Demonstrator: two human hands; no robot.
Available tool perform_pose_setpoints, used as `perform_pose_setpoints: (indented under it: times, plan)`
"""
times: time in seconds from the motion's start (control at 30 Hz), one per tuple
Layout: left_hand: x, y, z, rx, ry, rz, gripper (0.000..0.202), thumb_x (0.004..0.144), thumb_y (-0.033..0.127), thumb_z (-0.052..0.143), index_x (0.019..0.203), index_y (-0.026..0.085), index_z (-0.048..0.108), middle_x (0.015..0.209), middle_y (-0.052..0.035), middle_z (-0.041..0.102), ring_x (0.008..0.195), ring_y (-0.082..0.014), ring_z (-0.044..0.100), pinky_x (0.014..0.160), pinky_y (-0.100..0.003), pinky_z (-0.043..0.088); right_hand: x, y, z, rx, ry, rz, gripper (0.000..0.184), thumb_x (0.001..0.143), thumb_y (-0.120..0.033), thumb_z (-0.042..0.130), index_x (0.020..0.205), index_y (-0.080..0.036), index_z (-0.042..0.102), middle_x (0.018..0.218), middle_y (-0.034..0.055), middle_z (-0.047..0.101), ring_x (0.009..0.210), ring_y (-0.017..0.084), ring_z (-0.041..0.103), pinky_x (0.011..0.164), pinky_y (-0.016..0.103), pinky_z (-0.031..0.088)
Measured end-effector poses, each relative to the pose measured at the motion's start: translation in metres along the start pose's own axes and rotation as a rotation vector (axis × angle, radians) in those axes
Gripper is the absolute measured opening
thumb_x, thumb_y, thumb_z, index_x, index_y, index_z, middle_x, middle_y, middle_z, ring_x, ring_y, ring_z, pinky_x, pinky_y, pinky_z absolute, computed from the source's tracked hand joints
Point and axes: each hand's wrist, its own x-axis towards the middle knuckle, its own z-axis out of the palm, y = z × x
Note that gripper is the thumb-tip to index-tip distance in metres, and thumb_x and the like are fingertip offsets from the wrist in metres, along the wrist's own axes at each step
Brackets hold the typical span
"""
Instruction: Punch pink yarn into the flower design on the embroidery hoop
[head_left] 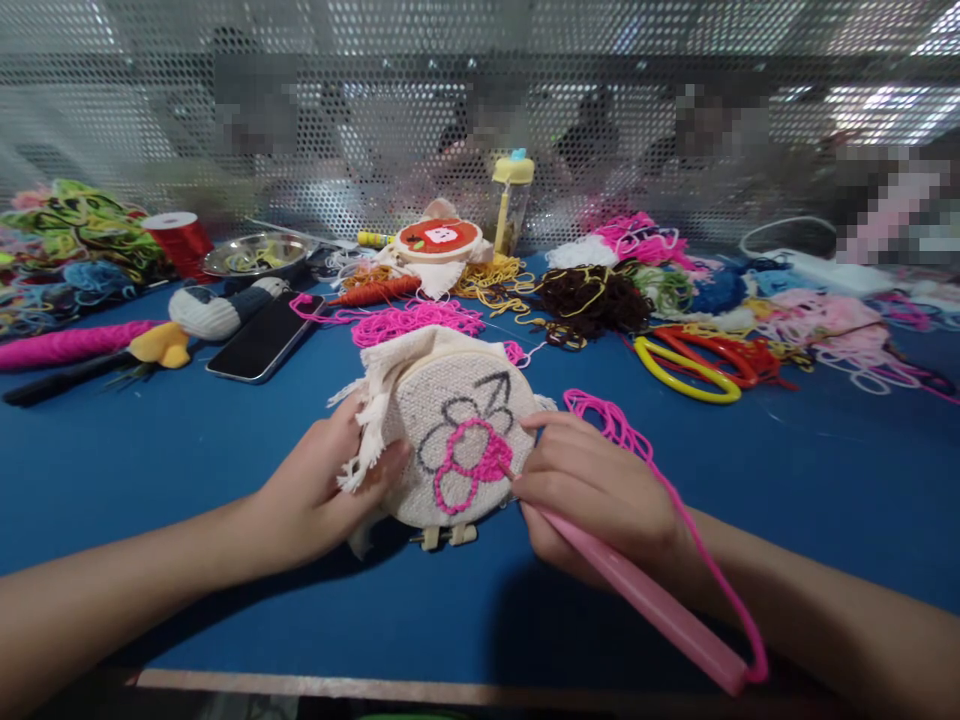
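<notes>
My left hand (337, 480) grips the left edge of an embroidery hoop (420, 430), its thumb on the front and the fingers behind the cloth. Cream, frayed fabric is stretched in the hoop, with a flower outlined in dark lines and partly worked in bright pink loops. Closed around a pink punch needle (637, 590), my right hand (592, 490) rests at the hoop's right side. The tool's tip touches or nearly touches the pink-filled petal. Pink yarn (697, 540) runs from the tool's rear end over my right wrist to the table. The hoop's screw (442, 537) faces me.
Behind the hoop lie a pink yarn heap (412, 322), a phone (262, 340) and a finished red hoop (439, 240). A yellow-lidded bottle (514, 205) stands farther back. Yellow hoop rings (686, 370) and tangled yarns are at right. A perforated metal screen (375, 130) closes the back.
</notes>
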Motion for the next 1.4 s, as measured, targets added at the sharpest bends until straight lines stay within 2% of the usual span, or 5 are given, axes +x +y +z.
perform_pose_setpoints:
  times: [0.23, 0.5, 0.83, 1.03, 1.4]
  plan:
    - [-0.001, 0.001, -0.003, 0.011, -0.038, 0.105, 0.008, 0.077, 0.017, 0.04, 0.078, 0.021, 0.047, 0.078, -0.0024, 0.055, 0.073, -0.0159, 0.052, 0.069, -0.029, 0.043, 0.0, -0.001, 0.001, -0.076, -0.069, -0.069, 0.016, 0.076, -0.009, 0.045, 0.064, -0.017, 0.052, 0.06, -0.0002, 0.053, 0.061, 0.011, 0.043, 0.076, 0.032, 0.038]
    - [0.003, -0.009, 0.004, -0.03, -0.016, -0.136, 0.016, 0.08, 0.03, 0.038, 0.081, 0.017, 0.048, 0.078, -0.0035, 0.055, 0.069, -0.0146, 0.052, 0.062, -0.027, 0.046, 0.008, -0.001, -0.012, 0.167, -0.141, 0.088, 0.023, 0.079, -0.016, 0.037, 0.056, -0.019, 0.042, 0.051, -0.0034, 0.045, 0.054, 0.009, 0.045, 0.088, 0.034, 0.04]
    - [0.004, -0.009, 0.005, -0.01, 0.0, -0.121, 0.016, 0.081, 0.029, 0.039, 0.088, 0.017, 0.048, 0.074, -0.0024, 0.054, 0.064, -0.0133, 0.05, 0.059, -0.027, 0.045, 0.009, -0.006, -0.018, 0.347, 0.197, 0.158, 0.015, 0.067, -0.005, 0.041, 0.064, -0.02, 0.041, 0.049, -0.0052, 0.045, 0.053, 0.009, 0.051, 0.081, 0.037, 0.05]
    - [0.003, -0.009, 0.004, -0.027, -0.009, -0.131, 0.018, 0.081, 0.028, 0.039, 0.093, 0.017, 0.047, 0.075, -0.0025, 0.055, 0.063, -0.0133, 0.05, 0.059, -0.027, 0.045, 0.008, -0.006, -0.018, 0.33, 0.123, 0.161, 0.017, 0.068, -0.005, 0.041, 0.06, -0.02, 0.041, 0.046, -0.0055, 0.041, 0.046, 0.008, 0.048, 0.08, 0.038, 0.05]
    - [0.002, -0.011, 0.005, -0.036, 0.012, -0.016, 0.012, 0.08, 0.022, 0.039, 0.071, 0.018, 0.046, 0.079, -0.0031, 0.053, 0.072, -0.0141, 0.051, 0.065, -0.028, 0.045, -0.005, 0.002, -0.003, 0.131, 0.02, 0.047, 0.022, 0.076, -0.012, 0.044, 0.055, -0.019, 0.043, 0.051, -0.0038, 0.042, 0.054, 0.008, 0.041, 0.091, 0.033, 0.041]
